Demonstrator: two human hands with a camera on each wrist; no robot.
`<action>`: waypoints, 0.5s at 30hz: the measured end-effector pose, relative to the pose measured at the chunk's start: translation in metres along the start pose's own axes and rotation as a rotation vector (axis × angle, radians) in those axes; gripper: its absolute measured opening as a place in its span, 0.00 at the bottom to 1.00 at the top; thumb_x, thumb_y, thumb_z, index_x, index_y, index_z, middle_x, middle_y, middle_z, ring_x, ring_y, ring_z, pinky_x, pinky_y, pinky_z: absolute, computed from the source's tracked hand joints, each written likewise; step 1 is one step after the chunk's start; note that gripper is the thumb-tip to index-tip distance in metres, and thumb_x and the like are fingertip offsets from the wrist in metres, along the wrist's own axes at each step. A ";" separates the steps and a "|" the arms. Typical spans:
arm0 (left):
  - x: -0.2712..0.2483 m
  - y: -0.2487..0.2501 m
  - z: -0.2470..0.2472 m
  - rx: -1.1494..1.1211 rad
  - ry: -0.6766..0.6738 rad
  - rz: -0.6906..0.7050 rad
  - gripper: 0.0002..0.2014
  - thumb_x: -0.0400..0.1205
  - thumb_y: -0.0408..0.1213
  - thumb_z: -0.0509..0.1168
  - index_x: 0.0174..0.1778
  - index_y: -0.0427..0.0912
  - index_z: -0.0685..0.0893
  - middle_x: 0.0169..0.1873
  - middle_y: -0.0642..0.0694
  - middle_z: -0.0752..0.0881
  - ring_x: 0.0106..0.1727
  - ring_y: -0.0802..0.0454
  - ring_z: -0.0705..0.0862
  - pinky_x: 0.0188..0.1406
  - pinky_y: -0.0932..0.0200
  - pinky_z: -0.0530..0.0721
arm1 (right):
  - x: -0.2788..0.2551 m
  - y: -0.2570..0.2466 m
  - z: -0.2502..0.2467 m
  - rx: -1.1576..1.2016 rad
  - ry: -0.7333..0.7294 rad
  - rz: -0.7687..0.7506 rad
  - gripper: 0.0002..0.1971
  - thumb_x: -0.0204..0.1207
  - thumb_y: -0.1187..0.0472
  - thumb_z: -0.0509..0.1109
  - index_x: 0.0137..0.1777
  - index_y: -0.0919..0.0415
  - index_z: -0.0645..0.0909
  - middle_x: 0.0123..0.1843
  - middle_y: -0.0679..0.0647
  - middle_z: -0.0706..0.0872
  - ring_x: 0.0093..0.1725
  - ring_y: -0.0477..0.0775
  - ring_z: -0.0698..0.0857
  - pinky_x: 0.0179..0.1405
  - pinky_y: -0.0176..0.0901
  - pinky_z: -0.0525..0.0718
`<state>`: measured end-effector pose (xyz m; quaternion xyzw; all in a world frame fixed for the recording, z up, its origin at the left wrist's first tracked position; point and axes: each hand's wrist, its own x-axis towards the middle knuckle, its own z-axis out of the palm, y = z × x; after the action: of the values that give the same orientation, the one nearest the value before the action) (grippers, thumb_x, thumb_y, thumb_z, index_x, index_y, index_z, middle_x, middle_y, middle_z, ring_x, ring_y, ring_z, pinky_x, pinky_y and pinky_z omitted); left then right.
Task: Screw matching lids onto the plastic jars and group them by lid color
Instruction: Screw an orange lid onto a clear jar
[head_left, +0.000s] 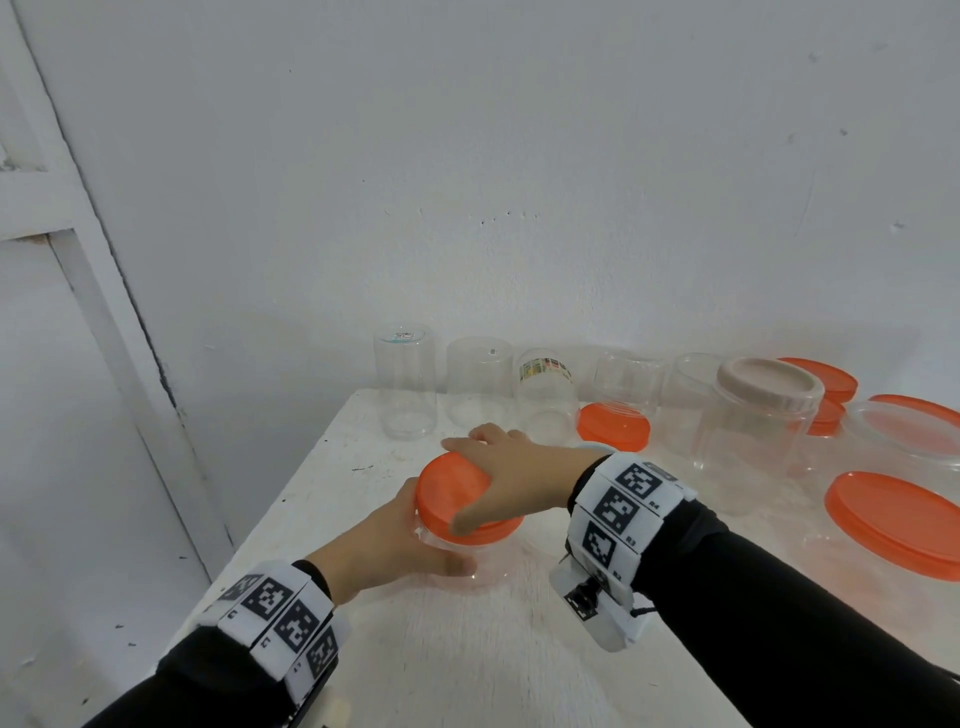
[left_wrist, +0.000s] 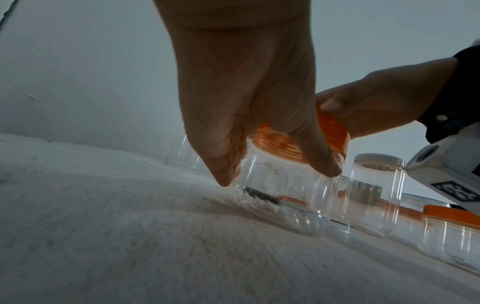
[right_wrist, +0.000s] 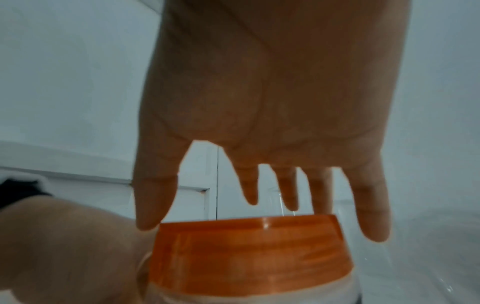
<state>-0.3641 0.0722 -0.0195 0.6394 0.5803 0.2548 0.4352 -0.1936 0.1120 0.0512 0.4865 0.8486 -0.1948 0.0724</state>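
Note:
A clear plastic jar (head_left: 467, 564) stands near the white table's (head_left: 415, 665) left edge with an orange lid (head_left: 452, 491) on its mouth. My left hand (head_left: 410, 540) grips the jar's body from the left; in the left wrist view its thumb and fingers (left_wrist: 322, 164) clamp the clear jar (left_wrist: 283, 195) below the orange lid (left_wrist: 332, 131). My right hand (head_left: 498, 467) lies over the lid, thumb on the near rim, fingers draped past the far rim. From the right wrist, the palm hovers over the orange lid (right_wrist: 249, 257), thumb tip (right_wrist: 148, 222) at its edge.
Several clear jars stand upside down along the back wall (head_left: 405, 384). A jar with a beige lid (head_left: 763, 415) stands right of my hands. Loose orange lids (head_left: 613, 428) (head_left: 898, 525) and a wide lidded container (head_left: 909, 431) fill the right side. The table's left edge is close.

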 end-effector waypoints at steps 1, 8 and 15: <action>0.000 0.000 0.000 0.004 0.000 -0.001 0.54 0.63 0.46 0.84 0.81 0.55 0.58 0.71 0.58 0.74 0.71 0.57 0.75 0.73 0.53 0.75 | -0.001 0.001 -0.002 0.015 -0.018 -0.017 0.47 0.70 0.39 0.72 0.84 0.40 0.49 0.83 0.46 0.53 0.81 0.58 0.55 0.74 0.66 0.67; 0.000 0.001 0.001 0.019 -0.001 -0.009 0.54 0.63 0.46 0.84 0.81 0.55 0.58 0.71 0.56 0.74 0.71 0.55 0.75 0.73 0.51 0.75 | -0.002 0.004 0.003 -0.002 0.058 0.030 0.47 0.67 0.29 0.69 0.82 0.45 0.55 0.77 0.50 0.62 0.75 0.58 0.65 0.69 0.63 0.74; -0.001 0.000 0.001 0.012 0.004 0.002 0.54 0.62 0.47 0.84 0.81 0.55 0.58 0.71 0.56 0.74 0.71 0.55 0.75 0.74 0.50 0.75 | -0.003 0.004 -0.001 -0.004 0.008 -0.008 0.50 0.68 0.34 0.73 0.84 0.43 0.47 0.82 0.48 0.55 0.81 0.57 0.56 0.74 0.66 0.67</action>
<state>-0.3634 0.0716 -0.0193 0.6423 0.5819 0.2529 0.4300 -0.1885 0.1123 0.0518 0.4840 0.8511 -0.1914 0.0691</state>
